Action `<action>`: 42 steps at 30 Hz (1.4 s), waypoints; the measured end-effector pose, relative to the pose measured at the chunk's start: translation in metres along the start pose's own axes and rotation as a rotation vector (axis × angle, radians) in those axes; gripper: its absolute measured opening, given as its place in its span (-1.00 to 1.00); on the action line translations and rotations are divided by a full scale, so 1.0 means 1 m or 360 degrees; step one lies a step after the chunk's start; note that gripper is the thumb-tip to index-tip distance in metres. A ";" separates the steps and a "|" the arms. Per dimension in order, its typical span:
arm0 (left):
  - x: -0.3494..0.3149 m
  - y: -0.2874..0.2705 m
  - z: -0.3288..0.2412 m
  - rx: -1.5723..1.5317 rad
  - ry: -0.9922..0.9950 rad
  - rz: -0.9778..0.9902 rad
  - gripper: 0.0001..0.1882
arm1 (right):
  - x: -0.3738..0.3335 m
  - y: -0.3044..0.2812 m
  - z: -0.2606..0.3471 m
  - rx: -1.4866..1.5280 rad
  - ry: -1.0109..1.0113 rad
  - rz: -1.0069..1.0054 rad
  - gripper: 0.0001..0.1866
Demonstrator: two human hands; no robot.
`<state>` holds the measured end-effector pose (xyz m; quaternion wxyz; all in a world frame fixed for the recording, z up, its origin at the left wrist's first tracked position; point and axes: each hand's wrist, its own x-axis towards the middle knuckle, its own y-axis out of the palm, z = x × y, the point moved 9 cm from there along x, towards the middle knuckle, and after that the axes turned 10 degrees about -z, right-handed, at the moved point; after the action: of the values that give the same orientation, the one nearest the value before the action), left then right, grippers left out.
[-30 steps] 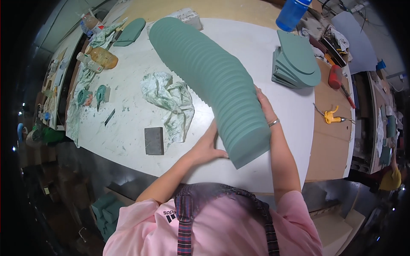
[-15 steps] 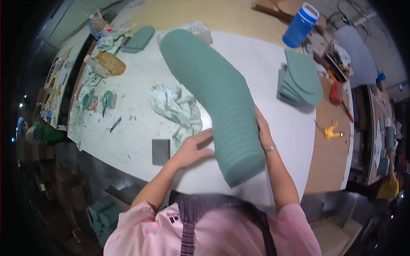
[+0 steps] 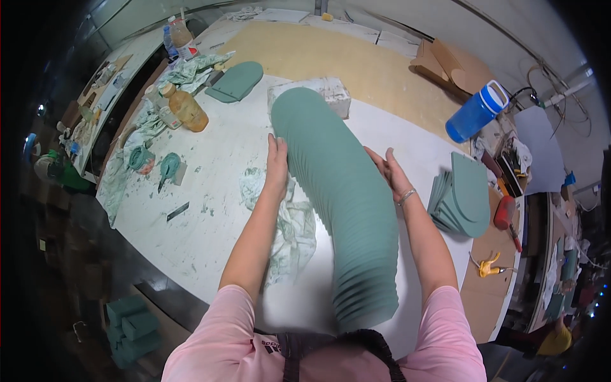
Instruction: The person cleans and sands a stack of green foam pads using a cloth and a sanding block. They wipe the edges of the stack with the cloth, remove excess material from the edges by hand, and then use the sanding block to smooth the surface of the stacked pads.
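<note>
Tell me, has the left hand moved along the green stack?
Yes: the left hand has moved away from the person, along the green stack, and is now much nearer the white block.

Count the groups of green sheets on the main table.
3: the long stack between left hand and right hand, the fanned pile at right, the small group at upper left. Others may be hidden.

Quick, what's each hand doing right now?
Left hand: open, at the left side of the row of green sheets.
Right hand: open, at the row's right side.
</note>
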<state>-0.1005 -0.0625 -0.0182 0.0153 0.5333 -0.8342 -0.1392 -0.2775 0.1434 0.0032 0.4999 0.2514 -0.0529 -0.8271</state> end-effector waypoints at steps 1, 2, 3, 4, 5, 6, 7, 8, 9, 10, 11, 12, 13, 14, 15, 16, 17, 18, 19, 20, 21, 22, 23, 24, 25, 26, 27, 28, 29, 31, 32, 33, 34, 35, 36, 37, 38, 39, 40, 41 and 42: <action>0.002 0.007 -0.003 -0.0008 -0.0011 -0.0009 -0.13 | 0.007 0.009 0.001 0.0090 0.0037 0.0032 -0.06; 0.003 0.013 -0.005 -0.0015 -0.0025 -0.0017 -0.15 | 0.011 0.010 -0.001 0.0111 0.0051 -0.0089 -0.11; 0.003 0.017 -0.009 -0.0020 -0.0036 -0.0028 -0.16 | 0.016 0.013 -0.002 0.0101 0.0053 -0.0091 -0.11; 0.005 0.021 -0.011 -0.0024 -0.0050 -0.0037 -0.18 | 0.020 0.014 -0.010 0.0166 0.0168 -0.0076 -0.12; 0.008 0.024 -0.012 -0.0031 -0.0057 -0.0036 -0.18 | 0.023 0.015 -0.017 0.0234 0.0285 -0.0064 -0.13; 0.007 0.025 -0.014 -0.0023 -0.0029 0.0015 -0.19 | 0.023 0.018 -0.020 0.0233 0.0302 -0.0063 -0.13; 0.007 0.025 -0.014 -0.0014 -0.0002 0.0067 -0.20 | 0.022 0.019 -0.023 0.0216 0.0341 -0.0102 -0.14; 0.012 0.020 -0.008 -0.0012 -0.0019 0.0056 -0.20 | 0.020 0.020 -0.027 0.0200 0.0382 -0.0142 -0.16; 0.020 0.020 -0.011 -0.0017 0.0045 0.0080 -0.20 | 0.020 0.023 -0.030 0.0197 0.0396 -0.0146 -0.16; 0.023 0.020 -0.012 -0.0022 0.0109 0.0102 -0.21 | 0.021 0.026 -0.030 0.0172 0.0346 -0.0159 -0.15; 0.023 0.019 -0.007 -0.0022 0.0097 0.0092 -0.21 | 0.022 0.028 -0.031 0.0148 0.0297 -0.0169 -0.15; 0.017 0.030 -0.015 -0.0029 0.0134 0.0133 -0.22 | 0.022 0.024 -0.034 0.0148 0.0309 -0.0185 -0.15; 0.011 0.038 -0.026 -0.0034 0.0170 0.0175 -0.23 | 0.023 0.019 -0.039 0.0153 0.0324 -0.0194 -0.16; 0.013 0.039 -0.039 -0.0037 0.0151 0.0182 -0.23 | 0.024 0.015 -0.044 0.0158 0.0340 -0.0203 -0.17; 0.017 0.040 -0.039 -0.0408 -0.0357 0.0163 -0.23 | 0.028 0.008 -0.052 0.0158 0.0345 -0.0213 -0.17; 0.011 0.044 -0.028 -0.0774 -0.0866 0.0133 -0.24 | 0.036 0.002 -0.053 0.0009 0.0183 -0.0215 -0.18; 0.009 0.048 -0.016 -0.0775 -0.0877 0.0132 -0.24 | 0.040 -0.005 -0.053 -0.0140 0.0020 -0.0219 -0.18; 0.015 0.036 -0.021 -0.0360 -0.0334 0.0146 -0.24 | 0.042 0.009 -0.054 -0.0134 0.0043 -0.0184 -0.18; 0.013 0.035 -0.031 0.0058 0.0190 0.0181 -0.24 | 0.038 0.021 -0.046 -0.0116 0.0042 -0.0137 -0.19; 0.014 0.024 -0.021 0.0065 0.0178 0.0164 -0.24 | 0.034 0.033 -0.040 -0.0097 0.0040 -0.0090 -0.20; 0.014 0.018 -0.013 0.0151 0.0128 0.0159 -0.24 | 0.031 0.033 -0.035 -0.0096 0.0053 -0.0100 -0.20; 0.014 0.014 -0.003 0.0238 0.0078 0.0153 -0.24 | 0.027 0.032 -0.032 -0.0128 0.0089 -0.0094 -0.20; 0.009 0.011 0.006 0.0237 0.0063 0.0151 -0.24 | 0.022 0.033 -0.031 -0.0161 0.0126 -0.0085 -0.21; -0.001 0.012 0.010 0.0287 0.0154 0.0165 -0.24 | 0.016 0.034 -0.031 -0.0160 0.0141 -0.0091 -0.21; -0.012 0.013 0.013 0.0337 0.0246 0.0177 -0.25 | 0.010 0.036 -0.028 -0.0122 0.0099 -0.0106 -0.20; -0.024 0.014 0.017 0.0387 0.0338 0.0188 -0.25 | 0.005 0.038 -0.025 -0.0084 0.0056 -0.0121 -0.19; -0.037 0.015 0.017 0.0439 0.0431 0.0199 -0.26 | 0.002 0.039 -0.024 -0.0084 0.0071 -0.0123 -0.19; -0.046 0.016 0.016 0.0490 0.0525 0.0210 -0.26 | 0.000 0.038 -0.028 -0.0072 0.0202 -0.0158 -0.17; -0.051 0.015 0.018 0.0492 0.0513 0.0205 -0.26 | -0.002 0.037 -0.035 -0.0062 0.0332 -0.0193 -0.15; -0.054 0.016 0.016 0.0490 0.0486 0.0127 -0.23 | -0.002 0.034 -0.037 -0.0094 0.0321 -0.0250 -0.16; -0.055 0.016 0.014 0.0490 0.0475 0.0088 -0.22 | -0.002 0.031 -0.036 -0.0121 0.0300 -0.0305 -0.16; -0.056 0.014 0.011 0.0494 0.0465 0.0046 -0.21 | -0.002 0.033 -0.037 -0.0124 0.0306 -0.0299 -0.16; -0.056 0.012 0.007 0.0499 0.0457 0.0004 -0.20 | -0.003 0.033 -0.036 -0.0091 0.0307 -0.0333 -0.18; -0.056 0.011 0.003 0.0504 0.0450 -0.0038 -0.18 | -0.003 0.033 -0.035 -0.0059 0.0308 -0.0366 -0.21; -0.058 0.013 -0.002 0.0503 0.0446 -0.0041 -0.18 | -0.004 0.033 -0.035 -0.0061 0.0313 -0.0365 -0.21; -0.059 0.015 -0.008 0.0481 0.0427 -0.0051 -0.17 | -0.006 0.030 -0.036 -0.0027 0.0361 -0.0416 -0.24; -0.060 0.017 -0.011 0.0459 0.0409 -0.0060 -0.16 | -0.008 0.027 -0.037 0.0008 0.0408 -0.0467 -0.28; -0.059 0.017 -0.009 0.0459 0.0407 -0.0065 -0.16 | -0.007 0.026 -0.038 0.0006 0.0411 -0.0464 -0.28; -0.058 0.015 -0.009 0.0487 0.0457 -0.0113 -0.15 | -0.005 0.025 -0.037 0.0006 0.0383 -0.0469 -0.30; -0.058 0.014 -0.010 0.0513 0.0507 -0.0160 -0.14 | -0.004 0.024 -0.035 0.0005 0.0354 -0.0474 -0.33; -0.058 0.014 -0.010 0.0512 0.0510 -0.0162 -0.14 | -0.004 0.025 -0.034 0.0004 0.0352 -0.0472 -0.33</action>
<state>-0.0863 -0.0068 0.0017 0.0552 0.5855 -0.8046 0.0815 -0.2400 0.1401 -0.0164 0.3749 0.3465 0.0390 -0.8590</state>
